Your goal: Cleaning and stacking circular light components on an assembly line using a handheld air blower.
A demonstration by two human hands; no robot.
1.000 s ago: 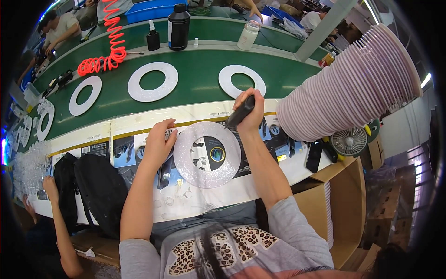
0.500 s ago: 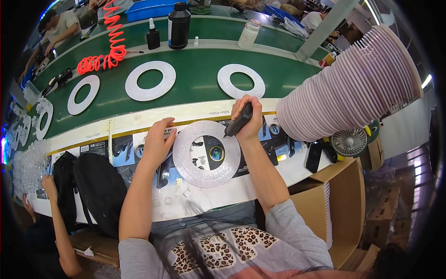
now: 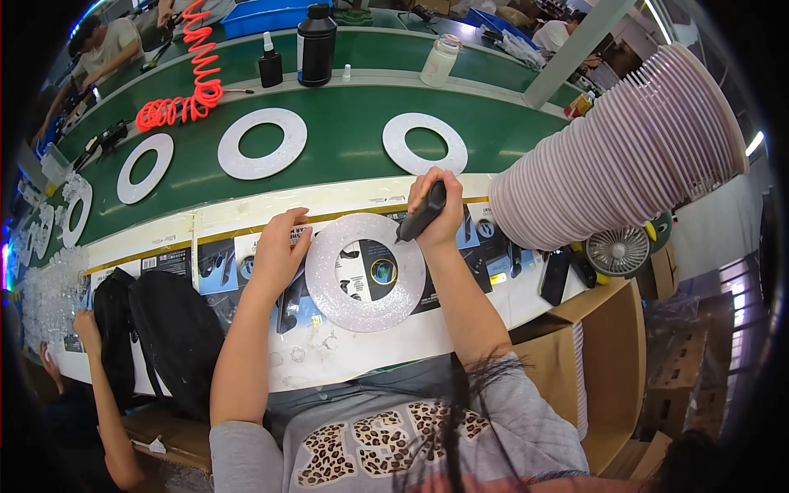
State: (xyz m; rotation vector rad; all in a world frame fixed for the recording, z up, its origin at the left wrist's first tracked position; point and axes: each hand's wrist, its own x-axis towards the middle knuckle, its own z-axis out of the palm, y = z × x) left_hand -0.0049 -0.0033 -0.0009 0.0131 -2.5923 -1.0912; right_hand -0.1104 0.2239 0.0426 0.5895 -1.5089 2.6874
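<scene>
A flat white glittery ring (image 3: 325,283) lies before me on the work surface. My right hand (image 3: 437,212) is wrapped round a small black bottle with a narrow tip (image 3: 422,214), tilted so that the tip meets or nearly meets the ring's upper right part. At the ring's left edge rests my left hand (image 3: 281,245), its fingers bent and apart from the thumb, holding nothing. Whether its thumb touches the ring I cannot tell. Printed packaging sheets (image 3: 218,267) lie under the ring and hands.
A tall leaning stack of rings (image 3: 608,156) stands at right, beside a small fan (image 3: 618,250) and a phone (image 3: 555,278). More rings (image 3: 263,144) lie on the green belt (image 3: 345,135). A black bag (image 3: 177,337) is at left, near another person's arm (image 3: 103,394).
The rings on the green belt have shifted slightly left. My hands, the black bottle and the ring between them stay almost in place.
</scene>
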